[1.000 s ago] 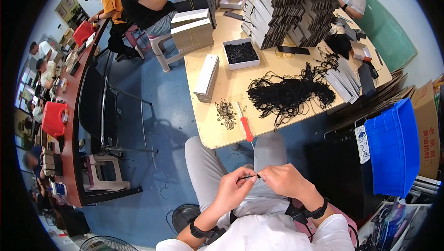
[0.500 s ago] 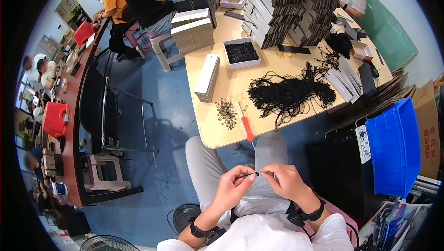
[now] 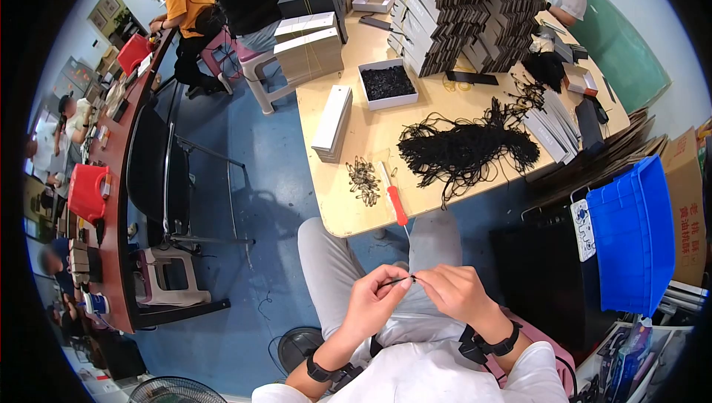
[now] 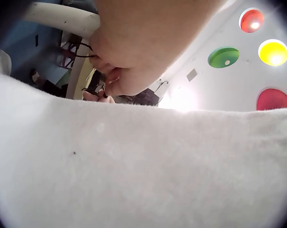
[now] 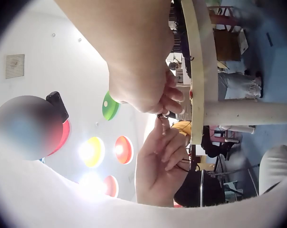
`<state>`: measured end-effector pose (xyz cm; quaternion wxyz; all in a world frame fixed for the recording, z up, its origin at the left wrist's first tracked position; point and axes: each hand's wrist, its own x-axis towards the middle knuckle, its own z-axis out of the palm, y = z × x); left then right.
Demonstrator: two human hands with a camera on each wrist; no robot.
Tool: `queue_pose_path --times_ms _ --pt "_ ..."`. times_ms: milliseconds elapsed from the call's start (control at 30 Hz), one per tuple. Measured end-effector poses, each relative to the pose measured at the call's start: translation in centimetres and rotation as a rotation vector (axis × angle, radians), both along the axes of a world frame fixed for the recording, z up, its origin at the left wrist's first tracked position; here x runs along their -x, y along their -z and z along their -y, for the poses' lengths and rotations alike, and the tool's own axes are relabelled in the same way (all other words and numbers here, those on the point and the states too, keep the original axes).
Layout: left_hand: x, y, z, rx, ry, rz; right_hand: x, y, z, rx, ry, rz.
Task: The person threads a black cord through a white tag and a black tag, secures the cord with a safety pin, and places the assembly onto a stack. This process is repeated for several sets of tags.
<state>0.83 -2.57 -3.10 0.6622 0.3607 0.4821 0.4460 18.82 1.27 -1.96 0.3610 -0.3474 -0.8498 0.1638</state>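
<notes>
Left hand (image 3: 370,300), right hand (image 3: 461,296): both pinching black cord (image 3: 394,281), lower centre.
Cord: slack pinches could make us drop it.

A thin black cord (image 3: 389,282) runs between the two hands, pinched by the left hand (image 3: 371,302) at one side and the right hand (image 3: 457,293) at the other. The stretch showing across the left fingers lies fairly straight. Where the fingertips nearly meet, a small dark lump sits on it; whether knot or fitting is too small to tell. Beyond the left hand's outer side, two slim dark strands trail out, one slightly bent.
</notes>
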Motion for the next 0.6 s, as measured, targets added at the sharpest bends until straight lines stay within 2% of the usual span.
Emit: queue_pose_path --times_ms 167,267,333,433,600 --pt "-0.2 0.2 0.1 0.001 0.030 -0.027 -0.2 -0.2 0.0 -0.006 -0.011 0.028" --pt "-0.3 0.2 0.2 -0.104 0.007 -0.123 -0.3 -0.1 -0.1 0.029 -0.021 -0.003" --pt "-0.2 -0.2 0.2 -0.178 0.047 -0.328 -0.3 -0.1 -0.2 0.034 -0.025 -0.013" --pt "-0.2 -0.8 0.2 -0.194 0.046 -0.374 -0.4 0.0 -0.2 0.033 -0.031 0.007" --pt "-0.2 0.4 0.3 -0.118 0.019 -0.263 -0.3 0.0 -0.3 0.038 -0.034 0.002"
